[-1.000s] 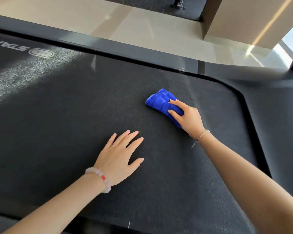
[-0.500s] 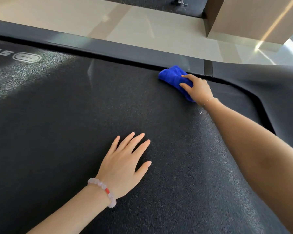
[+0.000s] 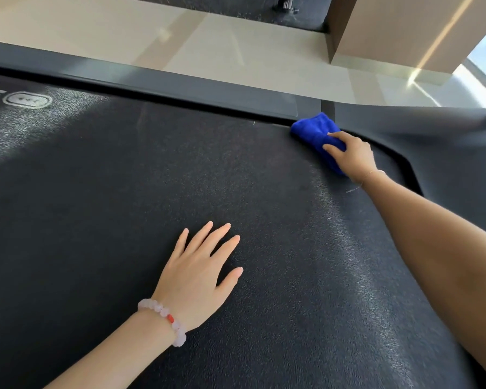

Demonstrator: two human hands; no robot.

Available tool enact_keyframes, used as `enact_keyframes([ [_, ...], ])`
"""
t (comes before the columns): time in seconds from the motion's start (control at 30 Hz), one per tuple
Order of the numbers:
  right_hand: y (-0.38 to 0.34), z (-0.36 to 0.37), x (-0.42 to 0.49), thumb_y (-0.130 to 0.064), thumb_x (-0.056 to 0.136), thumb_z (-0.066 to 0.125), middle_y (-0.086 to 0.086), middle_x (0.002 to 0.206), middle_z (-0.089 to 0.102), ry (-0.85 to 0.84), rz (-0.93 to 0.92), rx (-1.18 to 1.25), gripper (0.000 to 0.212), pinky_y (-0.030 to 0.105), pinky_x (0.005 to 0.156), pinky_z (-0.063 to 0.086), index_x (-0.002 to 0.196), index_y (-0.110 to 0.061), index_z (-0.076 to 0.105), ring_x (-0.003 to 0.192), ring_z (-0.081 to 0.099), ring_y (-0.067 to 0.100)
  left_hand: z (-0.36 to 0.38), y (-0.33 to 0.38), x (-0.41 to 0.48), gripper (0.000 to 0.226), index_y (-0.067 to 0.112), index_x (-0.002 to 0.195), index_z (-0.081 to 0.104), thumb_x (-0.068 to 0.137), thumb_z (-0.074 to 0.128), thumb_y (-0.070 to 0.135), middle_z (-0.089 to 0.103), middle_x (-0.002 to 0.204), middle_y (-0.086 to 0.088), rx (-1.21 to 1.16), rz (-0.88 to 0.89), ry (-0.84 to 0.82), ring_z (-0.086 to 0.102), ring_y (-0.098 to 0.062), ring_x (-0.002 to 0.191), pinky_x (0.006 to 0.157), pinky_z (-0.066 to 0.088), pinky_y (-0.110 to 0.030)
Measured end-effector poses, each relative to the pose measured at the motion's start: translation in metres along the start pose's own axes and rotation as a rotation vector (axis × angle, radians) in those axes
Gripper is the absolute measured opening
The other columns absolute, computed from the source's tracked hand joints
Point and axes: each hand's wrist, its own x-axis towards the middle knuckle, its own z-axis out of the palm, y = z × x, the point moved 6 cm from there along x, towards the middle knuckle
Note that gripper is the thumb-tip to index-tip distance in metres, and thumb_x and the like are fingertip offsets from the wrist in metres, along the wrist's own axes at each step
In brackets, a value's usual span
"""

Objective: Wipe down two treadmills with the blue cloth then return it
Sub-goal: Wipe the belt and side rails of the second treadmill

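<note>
So the right hand [image 3: 354, 157] has the blue cloth [image 3: 314, 130] bunched up under curled fingers, and it's pressed down at the far edge of the treadmill belt [image 3: 124, 206], right where the belt meets the side rail [image 3: 180, 85] near the corner. The left hand [image 3: 199, 273] lies flat on the belt closer in, fingers straight and spread, holding nothing, and looks like it's just bracing. My take on doing this bit well: that seam between belt and rail is probably where dust collects, so drag the cloth along the groove rather than dabbing at it, then come back across the belt in overlapping passes. I'd also flatten the cloth out some, since a tight wad only touches a small patch. Go easy on the weight through the bracing hand, because the belt could slip under it. Can't tell from here how much of this treadmill is done.
</note>
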Motion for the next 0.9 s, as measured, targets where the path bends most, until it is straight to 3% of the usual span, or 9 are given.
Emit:
enact_keyframes([
  [0.17,-0.006,-0.002,-0.035,-0.038,0.088,0.058,0.007,0.126,0.061,-0.013,-0.042,0.012,0.037,0.035,0.097,0.038,0.124,-0.027,0.058,0.119,0.051,0.032,0.001,0.006,-0.006,0.059,0.024,0.132,0.053,0.09,0.024,0.054,0.047,0.141,0.002,-0.013,0.003,-0.043,0.042,-0.023,0.132,0.104,0.032,-0.048],
  [0.3,-0.014,-0.003,-0.078,-0.038,0.088,0.059,-0.001,0.122,0.064,-0.03,-0.071,0.051,0.034,0.032,0.096,0.039,0.12,-0.03,0.06,0.116,0.055,0.027,0.0,0.013,-0.013,0.072,0.027,0.142,0.038,0.085,0.009,0.059,0.028,0.152,0.007,-0.119,-0.015,-0.06,0.019,-0.019,0.142,0.112,0.009,-0.041],
  [0.57,-0.034,-0.001,-0.192,-0.035,0.086,0.063,-0.019,0.123,0.06,-0.084,-0.119,0.148,0.033,0.03,0.1,0.039,0.119,-0.033,0.061,0.119,0.054,0.012,-0.003,0.025,-0.045,0.087,0.03,0.149,0.014,0.072,-0.01,0.06,0.004,0.157,0.011,-0.09,0.019,-0.144,-0.001,-0.013,0.145,0.11,-0.008,-0.031],
  [0.63,-0.037,0.001,-0.22,-0.035,0.086,0.063,-0.025,0.122,0.057,-0.096,-0.142,0.15,0.033,0.027,0.098,0.038,0.12,-0.035,0.06,0.12,0.053,0.009,-0.003,0.024,-0.056,0.086,0.029,0.149,0.016,0.073,-0.009,0.059,0.006,0.157,0.011,-0.078,0.028,-0.149,0.002,-0.013,0.145,0.11,-0.007,-0.03],
  [0.77,-0.04,0.002,-0.263,-0.034,0.086,0.063,-0.035,0.114,0.048,-0.125,-0.164,0.156,0.035,0.025,0.097,0.038,0.121,-0.037,0.059,0.119,0.052,0.009,-0.004,0.022,-0.075,0.078,0.022,0.144,0.034,0.081,0.004,0.056,0.027,0.153,0.004,-0.068,0.055,-0.137,0.02,-0.017,0.142,0.111,0.008,-0.033],
  [0.9,-0.04,0.0,-0.304,-0.032,0.086,0.063,-0.033,0.12,0.049,-0.169,-0.185,0.175,0.034,0.021,0.099,0.036,0.12,-0.036,0.06,0.121,0.05,0.007,-0.005,0.023,-0.095,0.086,0.023,0.148,0.025,0.075,-0.004,0.058,0.015,0.156,0.007,-0.068,0.089,-0.189,0.01,-0.015,0.144,0.112,0.001,-0.029],
])
